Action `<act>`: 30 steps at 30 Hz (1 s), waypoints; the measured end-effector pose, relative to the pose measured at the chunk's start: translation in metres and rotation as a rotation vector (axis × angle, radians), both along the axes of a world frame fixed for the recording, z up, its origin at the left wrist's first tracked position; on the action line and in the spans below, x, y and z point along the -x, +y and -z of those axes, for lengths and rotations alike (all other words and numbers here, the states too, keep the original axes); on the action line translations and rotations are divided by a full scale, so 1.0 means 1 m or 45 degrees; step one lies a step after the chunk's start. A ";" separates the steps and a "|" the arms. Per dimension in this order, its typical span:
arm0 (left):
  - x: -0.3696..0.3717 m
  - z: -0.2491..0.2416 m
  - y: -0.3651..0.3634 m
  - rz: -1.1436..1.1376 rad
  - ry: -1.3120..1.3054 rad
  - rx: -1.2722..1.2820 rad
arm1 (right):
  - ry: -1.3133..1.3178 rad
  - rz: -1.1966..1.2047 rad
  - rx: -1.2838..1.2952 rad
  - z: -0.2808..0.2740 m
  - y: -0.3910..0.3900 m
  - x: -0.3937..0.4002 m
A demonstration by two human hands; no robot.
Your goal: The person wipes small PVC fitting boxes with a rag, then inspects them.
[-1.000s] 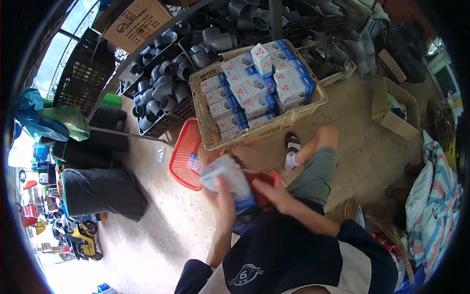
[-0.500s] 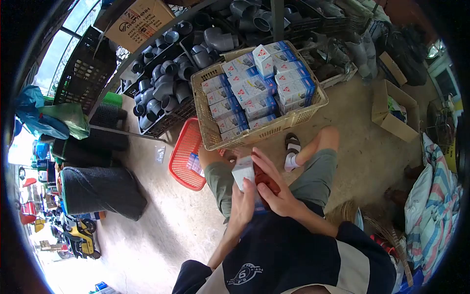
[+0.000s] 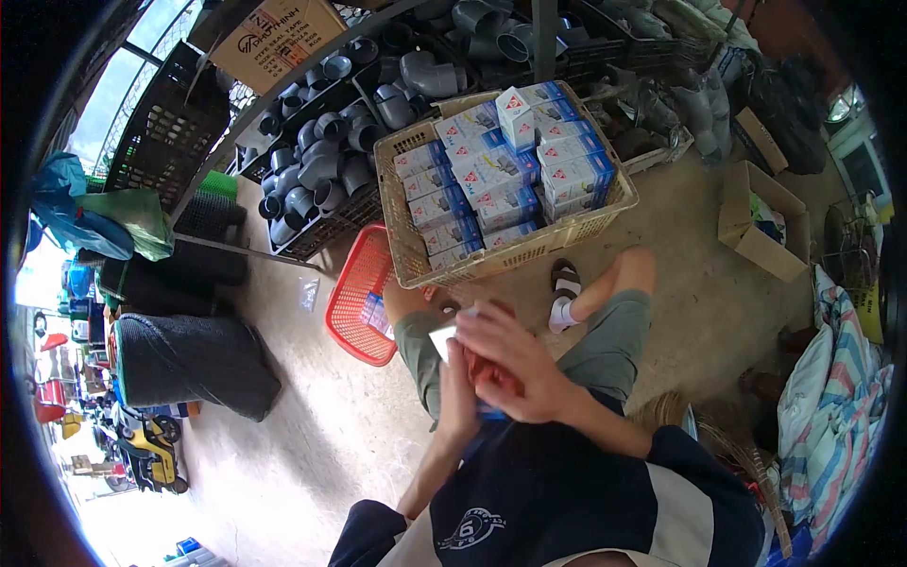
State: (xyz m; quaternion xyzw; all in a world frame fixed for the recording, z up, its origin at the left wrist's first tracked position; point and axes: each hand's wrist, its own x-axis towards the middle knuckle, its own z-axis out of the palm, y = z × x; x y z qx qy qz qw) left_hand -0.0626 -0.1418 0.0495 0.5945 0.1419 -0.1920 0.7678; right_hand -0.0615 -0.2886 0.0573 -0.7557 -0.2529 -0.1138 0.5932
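In front of my lap, my left hand [image 3: 459, 402] grips a small white box [image 3: 441, 341] from its near left side. Mostly my fingers cover it, so only a pale corner shows, with a bit of blue below. My right hand [image 3: 522, 367] is closed over a reddish-brown cloth [image 3: 493, 376] and presses it against the box. Just beyond my knees stands a beige plastic crate [image 3: 510, 258] packed with white and blue printed boxes [image 3: 491, 173]. One box [image 3: 515, 117] stands upright on top of the others.
A red plastic basket [image 3: 346, 300] with a few small boxes inside sits left of the crate. Grey pipe fittings [image 3: 326, 161] fill dark crates behind. A rolled black mesh [image 3: 194, 364] lies to the left. At right are an open carton [image 3: 763, 227] and striped sacks [image 3: 831, 378].
My right hand has moved left and up across the box with the cloth, covering more of it. The box has tilted and shifted slightly left in my left hand.
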 end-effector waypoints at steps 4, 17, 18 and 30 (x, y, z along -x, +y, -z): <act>0.004 0.001 -0.007 0.023 -0.041 -0.011 | 0.115 0.166 0.045 -0.008 0.003 -0.019; 0.016 0.004 -0.008 -0.024 -0.316 -0.274 | 0.762 0.040 -0.859 0.016 0.016 -0.020; 0.009 0.002 -0.005 -0.060 -0.358 -0.178 | 0.807 0.039 -0.812 0.021 0.020 -0.009; -0.034 -0.013 0.019 -0.152 -0.352 -0.107 | 1.007 0.042 -0.552 -0.002 0.008 0.024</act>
